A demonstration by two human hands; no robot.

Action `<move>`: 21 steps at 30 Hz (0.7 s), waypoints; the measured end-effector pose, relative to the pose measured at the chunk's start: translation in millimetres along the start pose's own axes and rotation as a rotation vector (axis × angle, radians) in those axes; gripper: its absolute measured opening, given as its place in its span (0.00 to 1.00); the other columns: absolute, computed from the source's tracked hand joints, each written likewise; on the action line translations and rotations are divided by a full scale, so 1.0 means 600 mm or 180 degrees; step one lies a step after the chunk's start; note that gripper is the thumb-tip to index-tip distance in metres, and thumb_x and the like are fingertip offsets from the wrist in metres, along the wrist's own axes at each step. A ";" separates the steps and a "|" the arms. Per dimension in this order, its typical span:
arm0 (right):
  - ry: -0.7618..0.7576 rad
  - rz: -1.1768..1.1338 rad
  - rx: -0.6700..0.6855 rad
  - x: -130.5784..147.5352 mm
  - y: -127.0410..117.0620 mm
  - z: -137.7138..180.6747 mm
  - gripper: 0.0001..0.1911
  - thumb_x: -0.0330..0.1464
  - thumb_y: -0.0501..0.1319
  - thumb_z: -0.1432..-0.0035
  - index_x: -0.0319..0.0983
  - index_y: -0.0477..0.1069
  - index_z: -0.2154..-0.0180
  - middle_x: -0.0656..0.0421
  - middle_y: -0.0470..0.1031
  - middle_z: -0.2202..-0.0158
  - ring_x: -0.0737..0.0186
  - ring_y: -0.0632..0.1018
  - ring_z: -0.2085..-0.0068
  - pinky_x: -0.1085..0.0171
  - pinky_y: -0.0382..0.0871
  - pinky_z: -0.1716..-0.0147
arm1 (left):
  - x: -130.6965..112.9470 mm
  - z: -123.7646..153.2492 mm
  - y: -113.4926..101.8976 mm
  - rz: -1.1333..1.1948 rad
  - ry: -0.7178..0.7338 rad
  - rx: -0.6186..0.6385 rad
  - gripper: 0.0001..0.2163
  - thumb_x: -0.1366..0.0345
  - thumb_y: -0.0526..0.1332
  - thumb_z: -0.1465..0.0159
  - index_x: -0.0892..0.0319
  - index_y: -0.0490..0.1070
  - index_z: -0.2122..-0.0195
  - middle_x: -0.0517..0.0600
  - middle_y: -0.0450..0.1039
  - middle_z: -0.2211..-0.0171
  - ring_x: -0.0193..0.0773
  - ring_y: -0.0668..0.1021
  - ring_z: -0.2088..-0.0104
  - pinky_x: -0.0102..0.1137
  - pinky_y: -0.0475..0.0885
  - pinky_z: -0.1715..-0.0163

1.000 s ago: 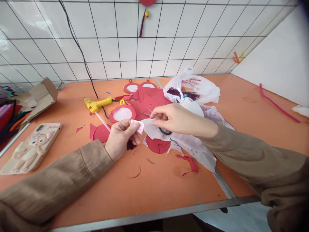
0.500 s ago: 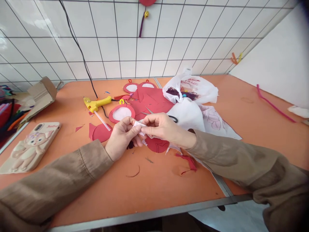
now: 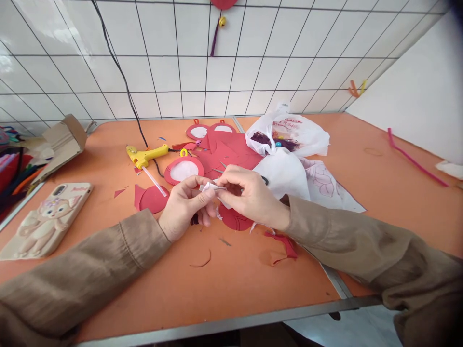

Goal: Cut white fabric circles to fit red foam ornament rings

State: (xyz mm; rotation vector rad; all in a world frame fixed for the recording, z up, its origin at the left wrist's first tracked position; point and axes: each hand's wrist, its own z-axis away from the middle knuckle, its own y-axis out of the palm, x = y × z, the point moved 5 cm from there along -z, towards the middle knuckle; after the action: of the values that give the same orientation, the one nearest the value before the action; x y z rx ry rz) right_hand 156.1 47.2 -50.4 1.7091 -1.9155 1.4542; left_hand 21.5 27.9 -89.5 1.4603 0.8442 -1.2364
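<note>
Between both hands is a small piece of white paper or cloth (image 3: 210, 187), partly hidden by fingers; I cannot tell which material. My left hand (image 3: 186, 205) pinches its left side with thumb and forefinger, the other fingers loosely curled. On its right side, my right hand (image 3: 249, 195) is closed with thumb and fingertips together. Below the hands lies a round red piece (image 3: 235, 218) with dark lines on it. Scissors (image 3: 219, 170) lie behind the right hand, mostly covered. Left of them rests a red ring with a white centre (image 3: 184, 170).
A yellow glue gun (image 3: 146, 155) with its stick lies left, beside a phone in a rabbit case (image 3: 47, 219) and a cardboard box (image 3: 67, 144). Red sheets (image 3: 231, 144), a white plastic bag (image 3: 311, 135) and white cloth (image 3: 284, 171) are behind. Red scraps (image 3: 287, 246) lie in front.
The right hand has turned and its fingers have shifted over the white piece, which now looks folded narrower. The left hand keeps its pinch. The view has shifted slightly.
</note>
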 end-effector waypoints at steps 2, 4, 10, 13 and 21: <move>-0.0376 0.0257 -0.0143 0.009 -0.001 0.002 0.08 0.29 0.60 0.42 0.37 0.69 0.74 0.62 0.64 0.74 0.72 0.65 0.75 0.68 0.61 0.75 | -0.001 0.002 -0.001 0.0010 0.0058 -0.0092 0.15 0.55 0.68 0.43 0.60 0.67 0.67 0.44 0.74 0.83 0.30 0.72 0.88 0.22 0.64 0.89; -0.0535 0.0343 -0.0223 0.012 -0.003 0.003 0.06 0.28 0.60 0.43 0.37 0.70 0.73 0.61 0.64 0.72 0.72 0.65 0.75 0.68 0.62 0.74 | -0.005 0.003 -0.002 -0.0016 0.0215 -0.0217 0.14 0.56 0.68 0.44 0.60 0.69 0.70 0.46 0.76 0.80 0.30 0.74 0.86 0.22 0.67 0.87; 0.1262 -0.1337 0.0290 -0.023 0.004 0.004 0.09 0.33 0.58 0.42 0.38 0.68 0.59 0.61 0.71 0.70 0.69 0.73 0.78 0.69 0.63 0.81 | -0.020 0.015 -0.001 -0.0485 0.0747 -0.0405 0.11 0.57 0.67 0.41 0.61 0.71 0.69 0.48 0.79 0.76 0.33 0.79 0.79 0.26 0.73 0.79; 0.2045 -0.2416 0.0668 -0.029 0.018 0.011 0.16 0.42 0.56 0.41 0.37 0.69 0.60 0.60 0.72 0.72 0.67 0.74 0.79 0.69 0.63 0.84 | -0.024 0.021 0.003 -0.0800 0.0970 -0.0289 0.08 0.60 0.64 0.38 0.60 0.73 0.68 0.47 0.77 0.77 0.33 0.78 0.78 0.26 0.73 0.78; 0.2117 -0.2348 0.0667 -0.031 0.026 0.013 0.14 0.35 0.67 0.51 0.34 0.72 0.62 0.60 0.73 0.73 0.71 0.72 0.76 0.71 0.63 0.80 | -0.024 0.024 0.001 -0.1273 0.1162 -0.0250 0.04 0.65 0.62 0.37 0.59 0.73 0.64 0.47 0.76 0.76 0.33 0.78 0.77 0.26 0.73 0.77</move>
State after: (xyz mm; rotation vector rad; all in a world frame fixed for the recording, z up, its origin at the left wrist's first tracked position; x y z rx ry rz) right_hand 152.4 51.3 -74.8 1.4780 -0.7106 1.6244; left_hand 14.8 15.1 -75.0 1.5221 1.4712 -1.2197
